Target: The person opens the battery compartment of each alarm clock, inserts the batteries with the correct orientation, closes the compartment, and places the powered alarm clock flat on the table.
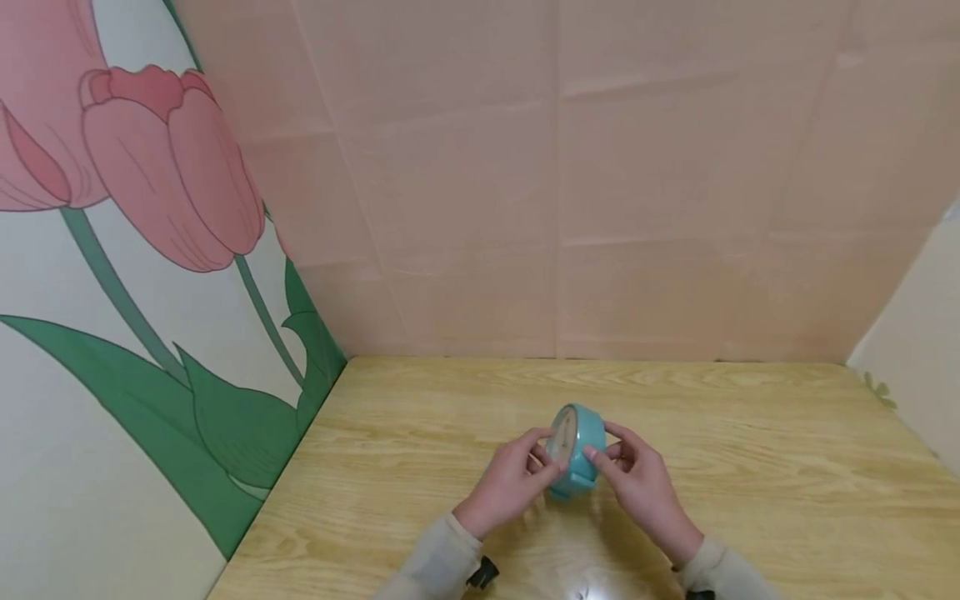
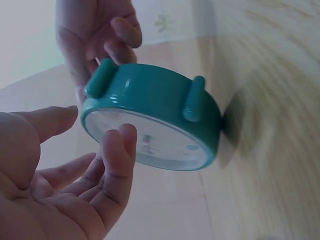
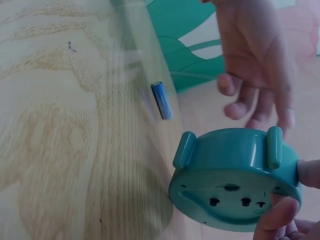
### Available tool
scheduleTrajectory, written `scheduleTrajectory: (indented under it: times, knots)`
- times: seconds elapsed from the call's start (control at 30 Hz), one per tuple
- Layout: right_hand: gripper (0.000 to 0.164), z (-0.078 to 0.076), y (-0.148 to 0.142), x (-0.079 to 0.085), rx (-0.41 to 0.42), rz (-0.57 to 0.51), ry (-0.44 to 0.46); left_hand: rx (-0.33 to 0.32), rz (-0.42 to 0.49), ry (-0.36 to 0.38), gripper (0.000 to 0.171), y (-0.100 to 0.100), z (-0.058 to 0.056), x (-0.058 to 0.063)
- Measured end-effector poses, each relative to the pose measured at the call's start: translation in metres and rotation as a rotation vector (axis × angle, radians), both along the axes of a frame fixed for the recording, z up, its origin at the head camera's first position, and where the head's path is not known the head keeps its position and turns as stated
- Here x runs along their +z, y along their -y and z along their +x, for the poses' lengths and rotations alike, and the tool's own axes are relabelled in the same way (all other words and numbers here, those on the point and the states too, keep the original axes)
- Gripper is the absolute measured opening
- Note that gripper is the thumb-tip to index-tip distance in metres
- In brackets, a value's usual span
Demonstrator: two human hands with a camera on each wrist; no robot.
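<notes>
A turquoise round alarm clock [image 1: 587, 442] with two stubby feet is tilted close over the wooden table. My right hand [image 1: 641, 483] pinches it by the rim, thumb on the side and a fingertip on the back cover [image 3: 235, 205], which has small knobs and holes. Facing its pale dial [image 2: 160, 142] is my left hand [image 1: 510, 479], fingers loosely bent. In the left wrist view those fingers overlap the dial while the thumb stands apart from the rim. A blue cylindrical battery [image 3: 161, 101] lies on the table in the right wrist view, beyond the clock.
The wood-grain table [image 1: 405, 417] meets a pinkish covered wall [image 1: 465, 208] at the back. A wall panel with painted tulips [image 1: 172, 167] stands on the left, and a pale wall [image 1: 922, 350] on the right. A small dark mark [image 3: 72, 47] shows on the tabletop.
</notes>
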State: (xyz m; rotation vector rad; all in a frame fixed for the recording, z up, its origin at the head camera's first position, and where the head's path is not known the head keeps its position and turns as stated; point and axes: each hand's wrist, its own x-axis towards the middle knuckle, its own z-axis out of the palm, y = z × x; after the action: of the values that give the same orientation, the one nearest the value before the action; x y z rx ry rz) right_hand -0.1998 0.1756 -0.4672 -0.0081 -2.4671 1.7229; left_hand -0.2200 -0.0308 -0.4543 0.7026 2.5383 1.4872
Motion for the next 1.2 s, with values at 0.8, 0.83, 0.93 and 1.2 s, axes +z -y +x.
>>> scheduleTrajectory:
  times: [0.8,0.83,0.93,1.2]
  knots:
    - [0.048,-0.003,0.021,0.0,0.002,0.061,-0.14,0.046,0.007,-0.021,0.059,0.001,0.0,0.002]
    - [0.048,-0.003,0.021,0.001,0.005,0.06,-0.142,0.039,0.003,-0.026,0.06,0.001,0.0,0.002]
    - [0.048,-0.002,0.021,0.002,0.005,0.067,-0.144,0.019,0.005,-0.033,0.061,0.001,-0.001,0.003]
    - [0.052,-0.001,0.024,0.004,0.005,0.06,-0.16,0.01,0.054,0.015,0.061,0.004,0.0,0.0]
